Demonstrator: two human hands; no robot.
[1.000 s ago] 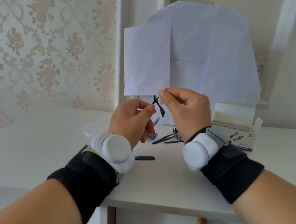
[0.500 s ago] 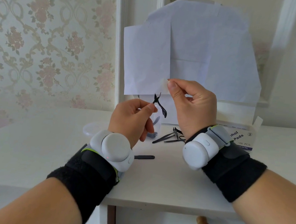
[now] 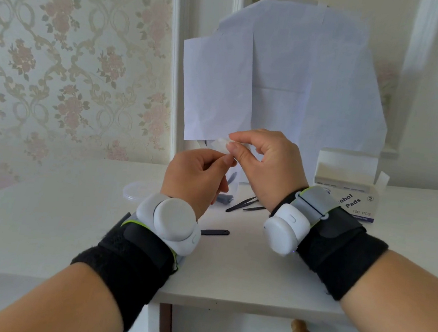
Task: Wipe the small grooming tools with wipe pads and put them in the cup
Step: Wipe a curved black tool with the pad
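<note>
Head view: open pad box (image 3: 350, 190) at right on table (image 3: 45, 215), contents hidden. Right hand (image 3: 269, 168) pinches white wipe pad (image 3: 221, 145); left hand (image 3: 195, 177), raised and curled, touches it, its hold hidden. Tweezers (image 3: 243, 203) lie beneath.

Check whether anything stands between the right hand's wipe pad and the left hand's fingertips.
Nothing visible: the wipe pad, pinched by the right hand, touches the left hand at its fingertips; the tool is hidden there.
</note>
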